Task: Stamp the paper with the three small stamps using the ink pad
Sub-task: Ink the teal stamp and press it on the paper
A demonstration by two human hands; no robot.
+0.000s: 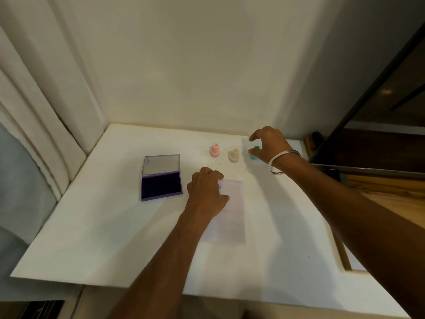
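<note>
From the head view we note the left hand [208, 192] resting curled on the paper [230, 212]; our right hand [268, 146] cups the green stamp [254, 154], contact unclear; ink pad [161, 184] lies open left of the paper; pink stamp [214, 151] and cream stamp [234, 155] stand upright.

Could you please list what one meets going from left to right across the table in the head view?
Ink pad → left hand resting on the paper → pink stamp → cream stamp → green stamp → right hand.

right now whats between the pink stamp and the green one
The yellow stamp stands between the pink stamp and the green stamp, apart from both. The head view shows it.
</note>
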